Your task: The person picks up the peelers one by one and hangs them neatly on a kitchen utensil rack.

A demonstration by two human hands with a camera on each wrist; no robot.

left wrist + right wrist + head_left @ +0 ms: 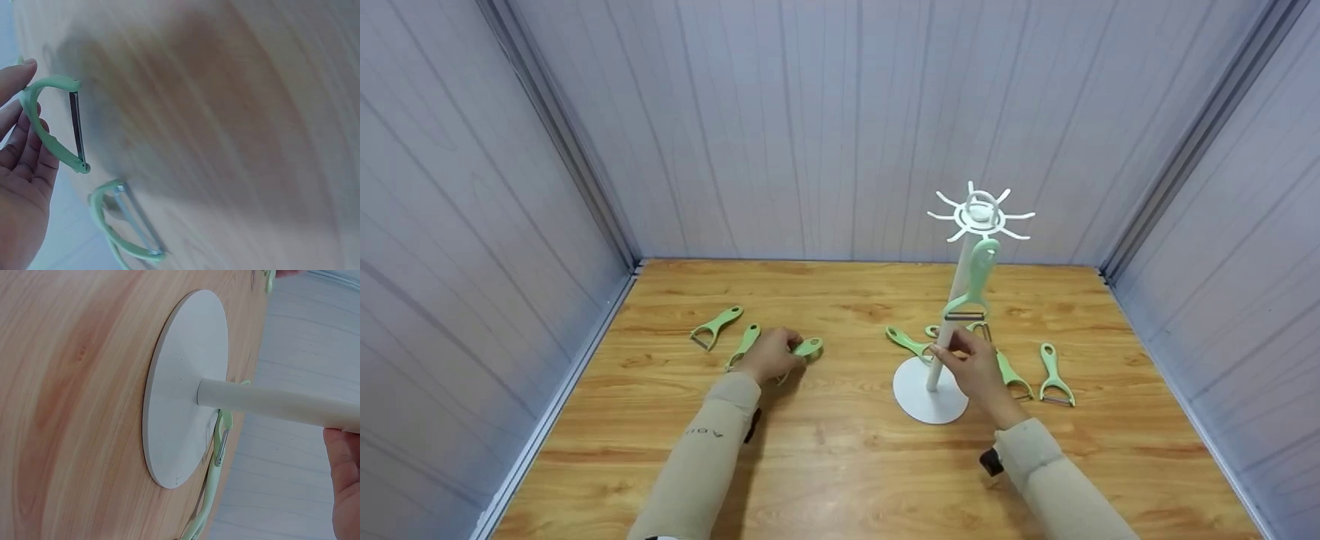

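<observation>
My left hand pinches the handle of a light green Y-shaped peeler low over the table. In the left wrist view, this peeler's metal blade points away from the fingers. With thumb and fingers, my right hand grips the lower pole of a white hook stand. Its round base rests on the wood. Another green peeler hangs by its handle hole from a front hook, blade down.
Two green peelers lie left of my left hand, one farther out and one close by. Several more surround the stand, including a peeler behind its base and one at the far right. Pale panel walls enclose the table.
</observation>
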